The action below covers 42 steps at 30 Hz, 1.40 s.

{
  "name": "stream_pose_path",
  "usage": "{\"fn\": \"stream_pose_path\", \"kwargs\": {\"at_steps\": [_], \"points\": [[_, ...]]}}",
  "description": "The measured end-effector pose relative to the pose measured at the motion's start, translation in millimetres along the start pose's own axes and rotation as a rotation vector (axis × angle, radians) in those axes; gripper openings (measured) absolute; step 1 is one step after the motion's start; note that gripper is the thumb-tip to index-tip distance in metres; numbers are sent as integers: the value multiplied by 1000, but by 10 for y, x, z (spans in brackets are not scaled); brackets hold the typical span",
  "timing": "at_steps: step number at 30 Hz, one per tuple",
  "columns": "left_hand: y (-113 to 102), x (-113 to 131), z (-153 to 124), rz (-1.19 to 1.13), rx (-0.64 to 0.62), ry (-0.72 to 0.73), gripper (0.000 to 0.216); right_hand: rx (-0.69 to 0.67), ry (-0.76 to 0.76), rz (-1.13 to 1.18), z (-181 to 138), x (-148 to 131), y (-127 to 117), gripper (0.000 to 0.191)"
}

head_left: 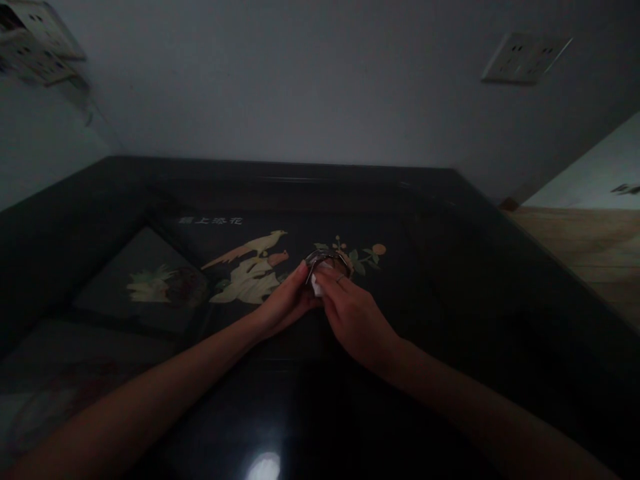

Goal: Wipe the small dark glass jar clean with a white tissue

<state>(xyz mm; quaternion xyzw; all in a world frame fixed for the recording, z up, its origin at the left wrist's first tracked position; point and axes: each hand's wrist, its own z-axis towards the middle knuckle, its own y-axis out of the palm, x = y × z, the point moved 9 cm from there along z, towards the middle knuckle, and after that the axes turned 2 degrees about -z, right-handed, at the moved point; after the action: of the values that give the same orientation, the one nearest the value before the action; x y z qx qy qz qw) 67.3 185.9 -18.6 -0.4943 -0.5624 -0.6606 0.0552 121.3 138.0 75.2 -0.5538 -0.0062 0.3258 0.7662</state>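
Observation:
Over the middle of a dark glossy tabletop (430, 373), my left hand (286, 303) is closed round the left side of a small round vessel with a shiny rim (320, 254). Whether the vessel is a glass or a bowl is hard to tell in the dim light. My right hand (357, 317) comes from the right, its fingers reaching into the vessel's opening and pressing a white tissue (317, 285) there. Most of the vessel's body is hidden by my fingers.
The tabletop carries an inlaid picture of a bird (250, 248), flowers (373, 255) and a line of characters (211, 221). Behind it rises a wall (280, 87) with a double socket (525, 59) at right and more sockets (43, 40) at left. Wooden flooring (590, 243) shows at right.

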Motion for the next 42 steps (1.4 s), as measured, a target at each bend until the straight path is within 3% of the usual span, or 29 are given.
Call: {"fn": "stream_pose_path", "kwargs": {"at_steps": [8,16,21,25,29,32,38,42], "points": [[64,0,16,-34,-10,-3,43,-23,-113,-471,-17,-114,57,40],[21,-8,33,-3,-9,5,42,-48,-71,-580,-44,-124,88,37],[-3,-13,22,19,-9,15,39,-180,7,-413,-16,-48,116,33],[1,-8,4,33,-22,10,41,-232,83,-70,20,39,90,31],[-50,-13,7,33,-2,4,44,-129,165,316,53,130,-14,24],[-46,-15,17,13,-8,2,46,-51,168,408,48,149,-54,23],[-9,-34,29,-18,-4,-6,44,28,-1,0,2,24,-17,41],[11,-18,27,-24,-7,18,41,24,-104,-350,-14,-75,24,38]]}}
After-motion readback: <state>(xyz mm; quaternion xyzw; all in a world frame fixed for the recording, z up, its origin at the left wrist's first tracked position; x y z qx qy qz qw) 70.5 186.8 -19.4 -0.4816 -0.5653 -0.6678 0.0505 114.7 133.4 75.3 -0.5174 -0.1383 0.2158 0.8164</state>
